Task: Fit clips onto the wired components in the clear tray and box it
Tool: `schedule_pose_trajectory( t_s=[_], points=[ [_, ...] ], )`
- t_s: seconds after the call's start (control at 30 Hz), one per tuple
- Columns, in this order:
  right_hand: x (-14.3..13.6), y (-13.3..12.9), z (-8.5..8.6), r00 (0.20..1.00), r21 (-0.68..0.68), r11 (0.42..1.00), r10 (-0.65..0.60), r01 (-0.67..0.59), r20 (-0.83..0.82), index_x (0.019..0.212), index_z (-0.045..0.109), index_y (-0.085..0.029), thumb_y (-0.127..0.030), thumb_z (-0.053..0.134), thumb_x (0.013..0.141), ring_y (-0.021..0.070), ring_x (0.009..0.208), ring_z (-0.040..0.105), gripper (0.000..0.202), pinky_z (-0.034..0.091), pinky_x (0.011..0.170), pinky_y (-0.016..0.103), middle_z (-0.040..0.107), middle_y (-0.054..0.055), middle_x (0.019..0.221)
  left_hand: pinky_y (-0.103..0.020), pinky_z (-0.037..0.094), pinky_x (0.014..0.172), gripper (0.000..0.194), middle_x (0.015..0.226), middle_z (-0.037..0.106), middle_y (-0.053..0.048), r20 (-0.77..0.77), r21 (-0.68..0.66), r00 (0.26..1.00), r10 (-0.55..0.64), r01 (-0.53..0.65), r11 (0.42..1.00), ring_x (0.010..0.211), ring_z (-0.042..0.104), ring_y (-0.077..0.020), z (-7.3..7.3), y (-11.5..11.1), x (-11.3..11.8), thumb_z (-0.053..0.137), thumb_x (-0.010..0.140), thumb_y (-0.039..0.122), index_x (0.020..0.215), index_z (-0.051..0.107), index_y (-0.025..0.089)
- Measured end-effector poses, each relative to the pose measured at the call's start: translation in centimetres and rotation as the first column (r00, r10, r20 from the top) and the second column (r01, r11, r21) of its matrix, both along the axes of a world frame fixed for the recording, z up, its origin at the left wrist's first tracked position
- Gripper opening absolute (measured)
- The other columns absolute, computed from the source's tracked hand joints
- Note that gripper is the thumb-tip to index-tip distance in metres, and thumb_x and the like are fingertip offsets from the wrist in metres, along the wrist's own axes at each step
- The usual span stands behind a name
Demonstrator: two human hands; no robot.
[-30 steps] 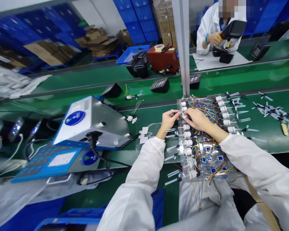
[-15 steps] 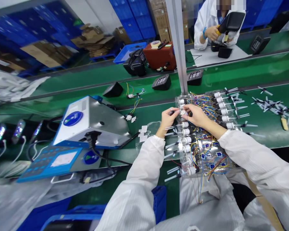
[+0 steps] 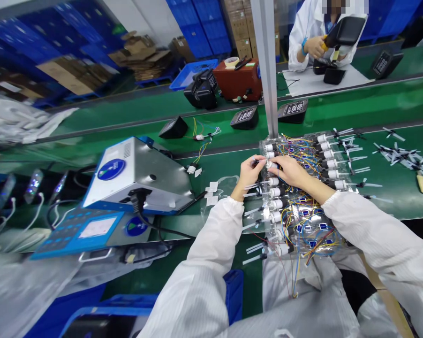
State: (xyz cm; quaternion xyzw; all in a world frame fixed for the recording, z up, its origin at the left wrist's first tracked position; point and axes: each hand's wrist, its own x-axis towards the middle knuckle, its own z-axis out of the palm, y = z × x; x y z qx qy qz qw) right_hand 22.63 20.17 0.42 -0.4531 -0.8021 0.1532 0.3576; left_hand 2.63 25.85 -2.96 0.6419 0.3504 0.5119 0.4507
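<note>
Several white cylindrical parts with black ends and coloured wires lie in two columns on clear plastic trays (image 3: 303, 251). At the upper part of the left column, my right hand (image 3: 288, 170) has its fingers closed on a white cylindrical part (image 3: 272, 165). Just left of it, my left hand (image 3: 249, 172) pinches a small dark piece at that part's end; the piece is mostly hidden by the fingers. Both hands nearly touch at the fingertips. Black pieces with pale blades (image 3: 255, 258) stick out from the cylinders' ends.
A silver and blue machine (image 3: 162, 180) stands on the left with black cables. A metal post (image 3: 268, 70) rises beyond my hands. Loose bladed pieces (image 3: 401, 152) lie at right. Black display units (image 3: 245, 117) sit on the green line. A person in white (image 3: 315, 47) works opposite.
The whole view has shifted slightly, so most things appear a little farther right. Both hands remain at the same upper part of the left column, with fingers still closed.
</note>
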Motion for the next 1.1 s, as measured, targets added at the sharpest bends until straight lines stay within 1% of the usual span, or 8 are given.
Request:
schedule_pose_trajectory(
  t_s=[0.17,0.3,0.4,0.53,0.63,0.7,0.9,1.1],
  points=[
    [0.01,-0.1,0.16,0.998,0.008,1.0,-0.023,0.024,-0.059,0.129,0.065,-0.02,-0.041,0.059,0.103,0.0286,0.111,0.07,0.034,0.053,0.1,0.044,0.073,0.013,0.124,-0.029,0.053,0.078,0.032,0.092,0.077,-0.007,-0.03,-0.004,1.0,0.004,-0.004,1.0,0.084,0.069,-0.0176,0.05,0.13,-0.18,0.081,0.085,0.047,0.093,0.081,0.016],
    [0.19,0.01,0.15,0.998,0.046,0.999,-0.014,0.017,-0.053,0.126,0.067,-0.018,-0.044,0.064,0.1,0.0299,0.11,0.07,0.037,0.053,0.1,0.046,0.075,0.014,0.12,-0.03,0.053,0.08,0.032,0.093,0.078,-0.008,-0.041,0.005,0.999,0.014,-0.014,1.0,0.085,0.069,-0.0186,0.21,0.23,-0.26,0.081,0.084,0.046,0.095,0.082,0.016],
    [0.28,0.05,0.19,0.999,0.076,0.997,-0.011,0.014,-0.038,0.127,0.067,-0.018,-0.041,0.063,0.101,0.03,0.109,0.069,0.035,0.054,0.1,0.048,0.075,0.015,0.117,-0.031,0.053,0.081,0.03,0.089,0.077,-0.008,-0.032,0.01,0.999,0.014,-0.013,1.0,0.084,0.069,-0.0185,0.39,0.13,-0.23,0.081,0.084,0.045,0.091,0.081,0.016],
    [0.22,0.03,0.19,0.998,0.101,0.994,-0.024,0.03,-0.055,0.128,0.065,-0.017,-0.04,0.058,0.103,0.0298,0.111,0.068,0.035,0.053,0.1,0.048,0.073,0.016,0.119,-0.028,0.05,0.073,0.03,0.084,0.073,-0.005,-0.008,0.022,1.0,0.002,-0.002,1.0,0.075,0.064,-0.0147,0.46,-0.06,-0.15,0.08,0.086,0.046,0.088,0.08,0.016],
    [0.11,0.03,0.13,0.999,0.077,0.996,-0.03,0.034,-0.043,0.126,0.065,-0.017,-0.043,0.054,0.105,0.0294,0.109,0.067,0.035,0.053,0.1,0.047,0.072,0.016,0.116,-0.026,0.045,0.064,0.03,0.073,0.066,-0.001,0.01,0.022,1.0,-0.007,0.007,1.0,0.062,0.057,-0.0108,0.33,-0.14,-0.11,0.079,0.087,0.047,0.087,0.079,0.016],
    [0.06,0.03,0.09,0.999,0.058,0.998,-0.038,0.04,-0.037,0.125,0.065,-0.018,-0.043,0.053,0.105,0.0293,0.109,0.067,0.035,0.053,0.1,0.047,0.072,0.015,0.116,-0.025,0.044,0.061,0.031,0.069,0.063,0.0,0.029,0.011,0.999,-0.019,0.018,1.0,0.057,0.055,-0.01,0.22,-0.16,-0.08,0.079,0.087,0.047,0.087,0.079,0.016],
    [0.06,0.0,0.3,0.999,0.032,0.999,-0.018,0.019,-0.03,0.124,0.065,-0.017,-0.042,0.052,0.106,0.028,0.106,0.067,0.033,0.053,0.098,0.044,0.071,0.015,0.114,-0.026,0.047,0.061,0.034,0.068,0.065,-0.001,0.067,-0.022,0.997,-0.031,0.033,0.999,0.057,0.059,-0.0109,0.14,-0.17,0.09,0.081,0.086,0.05,0.087,0.079,0.016],
    [0.01,-0.04,0.53,0.999,0.03,0.999,0.022,-0.021,-0.027,0.122,0.066,-0.017,-0.042,0.051,0.106,0.027,0.103,0.066,0.033,0.052,0.096,0.043,0.072,0.015,0.113,-0.024,0.045,0.059,0.032,0.071,0.066,-0.001,0.066,-0.014,0.997,-0.033,0.033,0.999,0.056,0.058,-0.0094,-0.06,-0.13,0.16,0.081,0.086,0.048,0.087,0.078,0.016]
  ],
)
